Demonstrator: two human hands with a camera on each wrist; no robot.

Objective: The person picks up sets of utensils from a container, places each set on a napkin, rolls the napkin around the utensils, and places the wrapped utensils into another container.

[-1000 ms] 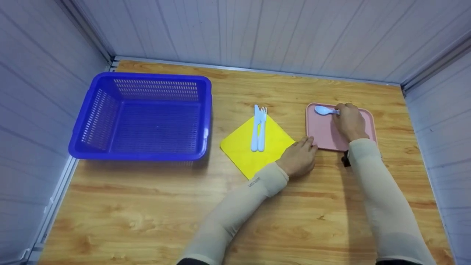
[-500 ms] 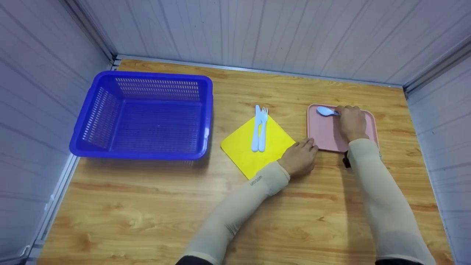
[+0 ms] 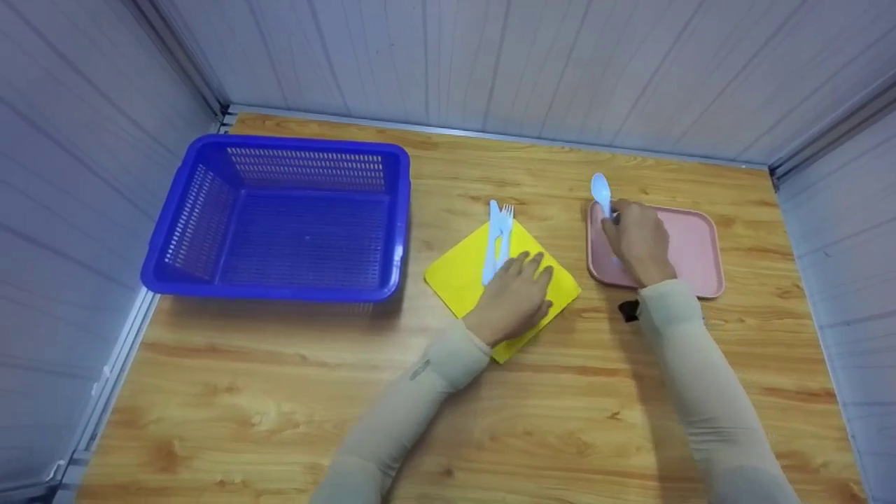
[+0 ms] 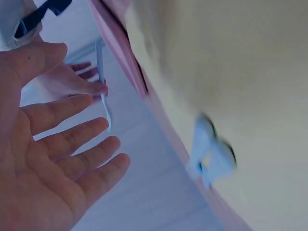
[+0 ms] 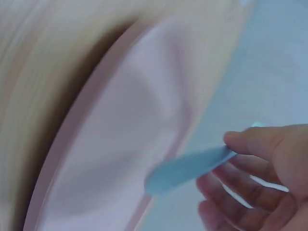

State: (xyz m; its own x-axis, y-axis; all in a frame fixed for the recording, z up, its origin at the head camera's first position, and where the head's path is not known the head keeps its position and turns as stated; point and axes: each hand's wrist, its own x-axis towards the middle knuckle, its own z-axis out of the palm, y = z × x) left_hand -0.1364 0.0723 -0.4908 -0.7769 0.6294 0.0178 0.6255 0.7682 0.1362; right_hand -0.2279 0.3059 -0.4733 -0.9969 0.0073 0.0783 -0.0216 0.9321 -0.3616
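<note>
My right hand [image 3: 640,241] pinches a light blue spoon [image 3: 600,189] by its handle over the pink tray [image 3: 693,255]; the bowl reaches past the tray's far edge. In the right wrist view the spoon handle [image 5: 187,168] sticks out from between thumb and fingers. My left hand [image 3: 511,297] is over a yellow square napkin [image 3: 455,273], its fingers spread and holding nothing, as the left wrist view also shows. A light blue knife [image 3: 490,245] and fork [image 3: 505,231] lie side by side on the napkin, their handle ends partly hidden by that hand.
A blue plastic basket [image 3: 308,290] with slotted walls stands at the left of the wooden table [image 3: 294,413]. Pale panel walls [image 3: 490,63] enclose the table at the back and both sides. A black strap piece [image 3: 628,310] shows at my right wrist.
My left hand has moved left from the tray's near corner to over the napkin. My right hand has shifted slightly left and lifted the spoon, turning its bowl to point away.
</note>
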